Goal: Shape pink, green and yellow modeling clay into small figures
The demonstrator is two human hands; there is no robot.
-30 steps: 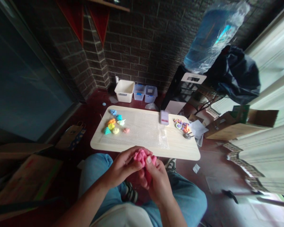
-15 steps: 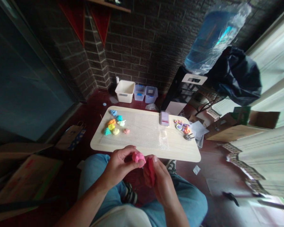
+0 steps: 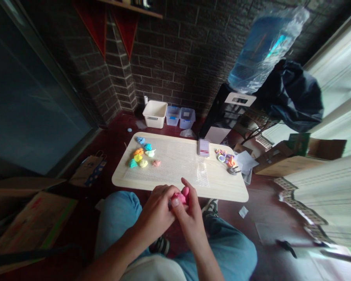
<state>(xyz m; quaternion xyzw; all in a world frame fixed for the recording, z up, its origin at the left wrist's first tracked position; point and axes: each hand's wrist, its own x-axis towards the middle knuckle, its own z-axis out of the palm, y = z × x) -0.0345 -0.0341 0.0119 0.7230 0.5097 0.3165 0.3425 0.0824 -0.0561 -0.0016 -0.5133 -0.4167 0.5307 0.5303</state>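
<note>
My left hand [image 3: 158,208] and my right hand [image 3: 190,212] are pressed together over my lap, both closed on a lump of pink clay [image 3: 181,194] that shows between the fingers. Most of the lump is hidden by the hands. They hover just in front of the near edge of a low, pale wooden table [image 3: 222,183]. On the table's left part lie several small clay pieces [image 3: 142,154] in blue, orange, yellow, teal and pink. A clear textured mat [image 3: 175,160] covers the table's middle.
Small coloured items and a metal tool [image 3: 227,160] lie at the table's right, with a small card [image 3: 204,147] near its far edge. White and clear bins [image 3: 168,114] stand by the brick wall. A water dispenser [image 3: 236,101], cardboard boxes [image 3: 292,154] and papers crowd the right.
A second ago both hands kneaded the pink clay together. Half a second ago they had pulled it into two pieces. Now the hands have closed back together on it.
</note>
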